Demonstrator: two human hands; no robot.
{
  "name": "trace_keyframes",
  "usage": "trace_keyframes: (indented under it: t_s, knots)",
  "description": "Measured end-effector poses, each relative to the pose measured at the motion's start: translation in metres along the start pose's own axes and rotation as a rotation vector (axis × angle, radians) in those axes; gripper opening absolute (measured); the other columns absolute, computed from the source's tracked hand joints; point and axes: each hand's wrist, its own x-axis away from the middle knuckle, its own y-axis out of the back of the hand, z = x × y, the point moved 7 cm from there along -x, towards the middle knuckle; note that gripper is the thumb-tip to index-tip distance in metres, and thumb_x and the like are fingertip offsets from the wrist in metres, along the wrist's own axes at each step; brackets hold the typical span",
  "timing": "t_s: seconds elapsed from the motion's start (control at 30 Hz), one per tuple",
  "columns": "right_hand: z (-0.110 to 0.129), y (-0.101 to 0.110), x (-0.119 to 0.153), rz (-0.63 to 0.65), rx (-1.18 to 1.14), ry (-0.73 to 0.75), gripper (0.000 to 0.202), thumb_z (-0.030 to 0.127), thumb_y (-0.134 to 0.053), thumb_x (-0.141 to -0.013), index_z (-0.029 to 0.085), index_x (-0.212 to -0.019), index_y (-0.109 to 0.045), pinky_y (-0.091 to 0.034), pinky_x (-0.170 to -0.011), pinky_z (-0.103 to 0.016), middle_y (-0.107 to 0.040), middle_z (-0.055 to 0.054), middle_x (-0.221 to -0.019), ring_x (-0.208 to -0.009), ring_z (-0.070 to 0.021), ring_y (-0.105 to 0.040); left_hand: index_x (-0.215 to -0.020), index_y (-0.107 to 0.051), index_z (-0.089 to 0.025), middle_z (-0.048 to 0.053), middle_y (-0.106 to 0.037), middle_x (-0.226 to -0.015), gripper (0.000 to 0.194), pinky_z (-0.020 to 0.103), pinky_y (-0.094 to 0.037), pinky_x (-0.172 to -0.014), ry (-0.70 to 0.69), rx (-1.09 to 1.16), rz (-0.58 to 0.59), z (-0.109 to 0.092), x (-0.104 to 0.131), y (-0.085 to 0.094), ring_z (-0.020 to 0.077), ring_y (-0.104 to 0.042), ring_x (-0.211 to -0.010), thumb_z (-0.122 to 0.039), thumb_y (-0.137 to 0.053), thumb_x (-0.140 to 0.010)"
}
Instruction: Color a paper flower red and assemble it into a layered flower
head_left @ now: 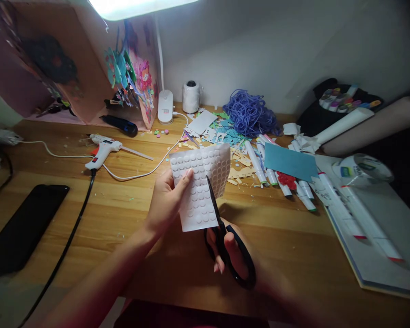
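Note:
My left hand (167, 198) pinches a white sheet of round raised stickers (196, 200) by its left side, thumb on the front. The sheet is held up above the desk, and its right part bends back. My right hand (232, 250) has its fingers through the handles of black scissors (222, 228). One blade lies across the front of the sheet, pointing up along the line where it bends; the other blade is hidden behind the sheet.
A white glue gun (104, 150) with a black cord and a phone (27, 228) lie left. Behind are paper scraps (225, 132), purple string (249, 111) and a thread spool (191, 98). Markers (256, 161), blue card (290, 161), a tape roll (362, 168) and a sketchbook (379, 259) are right.

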Motion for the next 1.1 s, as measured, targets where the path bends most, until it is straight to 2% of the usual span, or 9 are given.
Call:
trace_keyframes:
  t_s: [0.17,0.4,0.7,0.9,1.1]
  knots:
    - [-0.006,-0.002,-0.001,0.003,0.000,0.009,0.066,0.081,-0.024,-0.072,0.018,-0.082,-0.044,-0.044,-0.047,-0.023,-0.045,0.003,-0.065,-0.047,-0.0084,-0.044,-0.089,-0.064,-0.016,0.003,-0.067,-0.086,0.022,0.022,-0.047,-0.060,-0.053,-0.060,0.001,-0.001,0.000,0.002,0.0145,-0.060,-0.071,-0.036,-0.063,-0.080]
    - [0.014,-0.003,-0.001,0.032,0.068,0.047,0.063,0.078,-0.023,-0.076,0.019,-0.077,-0.044,-0.039,-0.049,-0.024,-0.044,0.002,-0.059,-0.051,-0.0116,-0.044,-0.088,-0.063,-0.016,0.002,-0.066,-0.083,0.022,0.020,-0.046,-0.058,-0.096,-0.086,-0.029,-0.003,0.002,0.005,0.0125,-0.058,-0.068,-0.038,-0.061,-0.081]
    - [0.011,-0.005,-0.001,0.034,0.095,0.050,0.061,0.076,-0.026,-0.078,0.019,-0.074,-0.046,-0.037,-0.051,-0.024,-0.045,0.001,-0.065,-0.056,-0.0119,-0.042,-0.090,-0.062,-0.017,0.001,-0.065,-0.080,0.021,0.020,-0.045,-0.056,-0.097,-0.052,-0.079,-0.003,0.002,0.007,0.0123,-0.058,-0.068,-0.037,-0.060,-0.082]
    - [0.023,-0.002,-0.003,0.004,0.112,0.056,0.056,0.073,-0.028,-0.081,0.020,-0.076,-0.046,-0.039,-0.050,-0.025,-0.046,0.001,-0.061,-0.053,-0.0121,-0.043,-0.083,-0.060,-0.016,0.001,-0.061,-0.078,0.022,0.019,-0.044,-0.056,-0.082,-0.100,-0.042,-0.001,0.003,0.003,0.0106,-0.054,-0.065,-0.038,-0.061,-0.081]
    - [0.020,0.004,-0.001,-0.052,0.156,-0.020,0.065,0.080,-0.023,-0.075,0.020,-0.073,-0.050,-0.042,-0.050,-0.027,-0.049,-0.001,-0.056,-0.051,-0.0144,-0.048,-0.085,-0.059,-0.016,0.000,-0.060,-0.076,0.021,0.019,-0.044,-0.056,-0.035,-0.080,0.042,0.005,0.008,-0.007,0.0106,-0.053,-0.065,-0.037,-0.060,-0.082]
